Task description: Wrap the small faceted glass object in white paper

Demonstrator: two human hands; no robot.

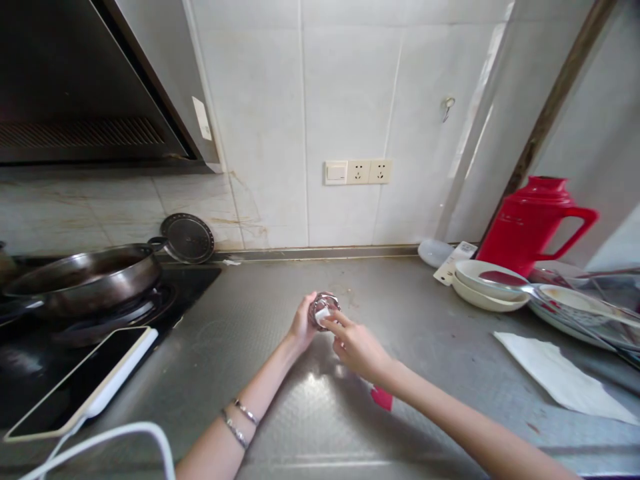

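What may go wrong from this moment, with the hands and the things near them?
The small round object could slip if the left hand loosens while the right hand holds a white piece at it. The white cable loops near the left arm and might snag, tugging the phone.

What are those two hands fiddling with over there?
Someone's left hand is holding a small, shiny round thing over the metal counter. The right hand's fingertips are at a small white piece on it, too small to make out. A red scrap lies near the right forearm, and a pan sits on the stove.
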